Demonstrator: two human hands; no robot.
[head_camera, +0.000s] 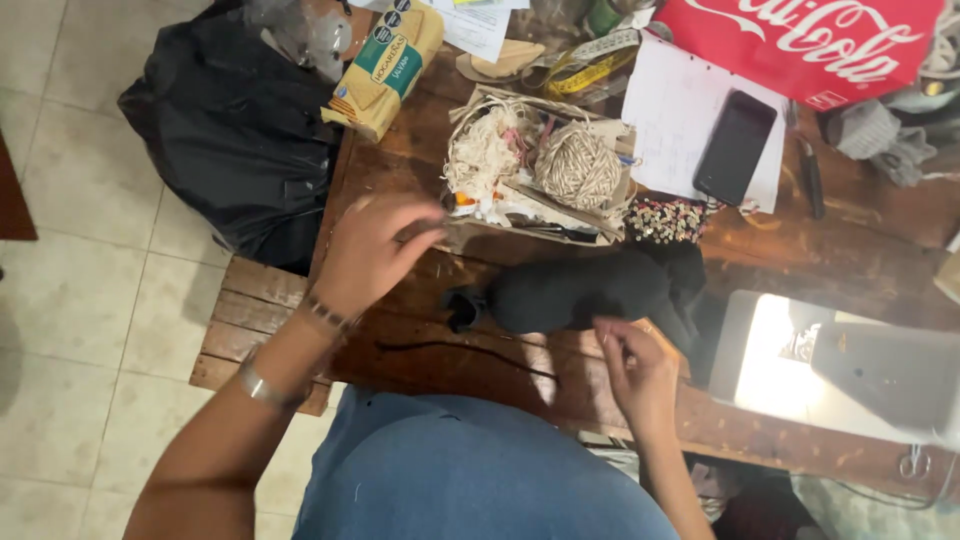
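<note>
L hand (372, 250) blurred, above table (860, 240) edge near box of yarn (540, 165); grip can't tell, seems empty. R hand (640, 372) pinches edge of black cloth (590, 290), fingers closed on it. Cloth lies mid-table, btwn box & sewing machine (880, 370). Black thread (460, 355) on table beside cloth.

A ball of string (578, 166) is sitting in a small box (470, 232) on the wooden table (850, 250). A black phone (735, 147) is lying on white paper (665, 110). A black bag (235, 130) is resting beside a yellow packet (385, 65).
</note>
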